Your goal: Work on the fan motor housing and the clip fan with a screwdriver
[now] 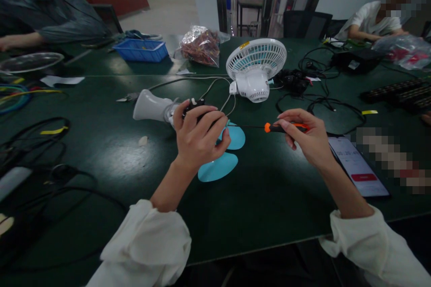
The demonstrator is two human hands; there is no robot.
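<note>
While the pale stand (pixel 153 106) lies on its side on the table (pixel 262 202), wide end to the left, its narrow end runs right, up to the left hand (pixel 195 141). That hand is curled over a dark part (pixel 196 104) at the stand's narrow end; palm and fingers hide most of it, so I can't tell its full shape. Thumb and fingertips close in at the right, by the screwdriver's far end.

Turquoise blades (pixel 218 168) sit just below and right of that hand, one nearer the table's front edge, one tucked up by the fingertips. Whether they join the dark part, can't tell; knuckles in the way.

Key relation: the screwdriver (pixel 267 127) spans the gap between the hands, long axis near level, side to side. Shaft points left, tip end at the left fingertips beside the turquoise piece; handle is on the right. Exact tip seating is too small to read. Fan head (pixel 256 71), white cage and motor housing, lies beyond the shaft, apart from both hands.

Right hand (pixel 310 136) is narrow, thumb and fingers pinched on the black-and-orange handle. It's the nearer one to the handle; the left is nearer the tip. Just right of the right wrist, a phone (pixel 358 166) lies flat, screen lit.
</note>
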